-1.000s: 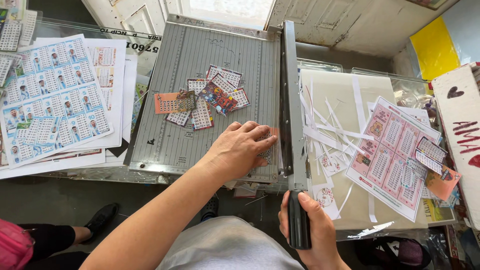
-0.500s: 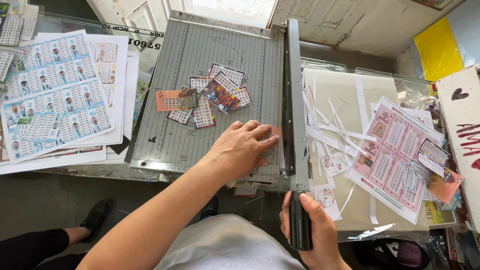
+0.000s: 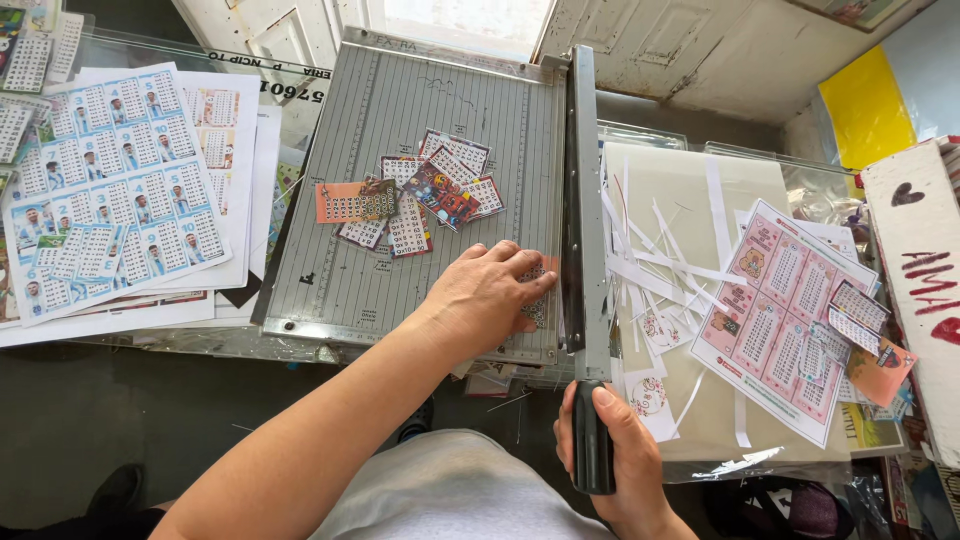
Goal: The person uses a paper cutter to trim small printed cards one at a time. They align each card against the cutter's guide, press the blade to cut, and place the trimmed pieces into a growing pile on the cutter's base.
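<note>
Now, with a blue printed sheet [image 3: 110,190] at nine o'clock, my left hand [image 3: 487,297] presses flat on small cards [image 3: 535,300] while my right hand [image 3: 610,455] wraps the black cutter handle [image 3: 592,440].

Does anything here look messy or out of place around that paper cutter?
Yes. White paper strips lie scattered criss-cross to the right of the cutter's blade arm, and small cut cards sit in a loose, overlapping heap on the grey cutter bed instead of a neat stack. Nothing looks damaged.

Bright daylight from above, sharp, slight edge distortion.
</note>
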